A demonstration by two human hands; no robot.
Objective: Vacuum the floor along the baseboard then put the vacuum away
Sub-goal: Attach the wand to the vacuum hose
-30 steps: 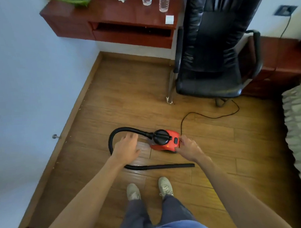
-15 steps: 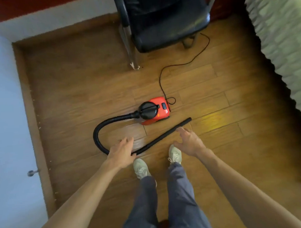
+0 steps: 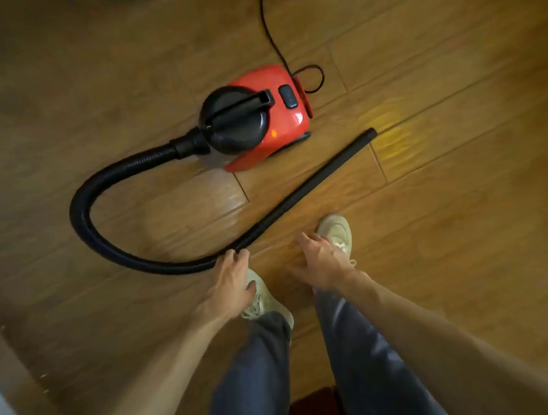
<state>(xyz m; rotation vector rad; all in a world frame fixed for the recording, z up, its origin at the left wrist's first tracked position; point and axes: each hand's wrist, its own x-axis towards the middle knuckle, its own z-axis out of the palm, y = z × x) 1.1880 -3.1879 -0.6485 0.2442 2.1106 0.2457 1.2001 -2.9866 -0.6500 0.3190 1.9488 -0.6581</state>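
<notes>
A small red and black canister vacuum (image 3: 282,120) sits on the wooden floor in front of me. Its black hose (image 3: 80,214) loops out to the left and back toward my feet, where it joins a straight black wand (image 3: 321,174) lying on the floor. My left hand (image 3: 230,283) reaches down with its fingertips touching the hose where it meets the wand, not wrapped around it. My right hand (image 3: 322,261) hovers open above my right shoe, apart from the wand.
The vacuum's black power cord (image 3: 271,36) runs away toward the top of the view. A wooden baseboard (image 3: 20,368) and pale wall fill the lower left corner, with small white specks beside them. My shoes and legs stand just behind the wand.
The view has dropped closer to the floor. My left hand has come to the hose at the wand joint. My right hand has moved back from the wand toward my shoe.
</notes>
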